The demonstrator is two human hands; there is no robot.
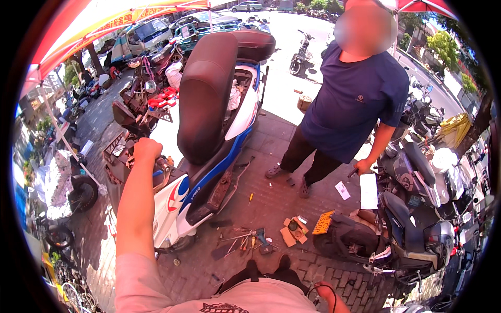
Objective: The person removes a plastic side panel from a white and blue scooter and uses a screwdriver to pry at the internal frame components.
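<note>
The white and blue scooter [242, 141] stands on the paving [282, 201] with its long dark seat [206, 94] tipped up and a dark red top box [254, 45] at its far end. The person's left hand [147, 150] is at the scooter's handlebar [163, 166], on its left side; the fingers look curled, but whether they grip the bar I cannot tell. Well apart from the scooter, to the right of its near end, the right hand [335, 299] has its fingers closed on a thin black cord [314, 290]. Near the scooter's lower right, loose tools [253, 239] lie spread on the paving, and farther right sits an open cardboard box [294, 231] with a dark round piece inside. A motorbike [349, 235] with a yellow plate is well to the right of the scooter. Also to the scooter's right stands a co-worker [355, 104] in a dark blue T-shirt, one hand lowered beside a white sheet [368, 191].
</note>
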